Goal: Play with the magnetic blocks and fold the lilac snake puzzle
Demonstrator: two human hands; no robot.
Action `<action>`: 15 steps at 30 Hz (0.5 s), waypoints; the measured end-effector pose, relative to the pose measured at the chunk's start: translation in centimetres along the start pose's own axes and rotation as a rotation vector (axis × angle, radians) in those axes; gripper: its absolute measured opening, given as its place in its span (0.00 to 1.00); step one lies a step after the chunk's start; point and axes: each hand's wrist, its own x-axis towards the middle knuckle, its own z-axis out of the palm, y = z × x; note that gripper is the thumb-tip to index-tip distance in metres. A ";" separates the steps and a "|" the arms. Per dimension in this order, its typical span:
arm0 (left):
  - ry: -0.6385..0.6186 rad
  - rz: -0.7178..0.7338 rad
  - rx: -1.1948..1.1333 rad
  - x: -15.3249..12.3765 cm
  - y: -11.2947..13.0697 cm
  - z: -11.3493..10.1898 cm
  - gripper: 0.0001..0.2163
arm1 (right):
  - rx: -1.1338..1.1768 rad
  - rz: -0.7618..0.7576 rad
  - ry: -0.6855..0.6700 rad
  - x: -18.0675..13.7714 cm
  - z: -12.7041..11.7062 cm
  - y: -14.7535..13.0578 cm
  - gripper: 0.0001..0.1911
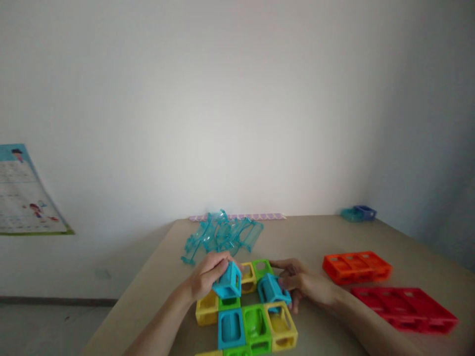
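My left hand (208, 275) grips a blue hollow cube block (229, 281), tilted above a group of similar blocks. On the right, my right hand (301, 283) has its fingers at another blue hollow block (272, 289), which leans at an angle. Around and below them are a yellow block (281, 326), a green block (256, 327) and a blue block (231, 328), side by side. A second yellow block (208, 307) lies under my left hand. Behind, a further yellow block (248, 277) touches a green block (261, 267). More blocks are cut off at the bottom edge.
Clear teal plastic pieces (222, 233) lie in a heap at the back, before a purple patterned strip (267, 216). At right are an orange block row (356, 267) and a red one (404, 307). A dark blue container (365, 213) stands in the far right corner of the table (304, 237).
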 end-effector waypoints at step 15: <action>0.007 -0.021 -0.011 0.1 -0.2 0.1 0.25 | 0.326 -0.277 0.312 0.7 -0.6 0.1 0.26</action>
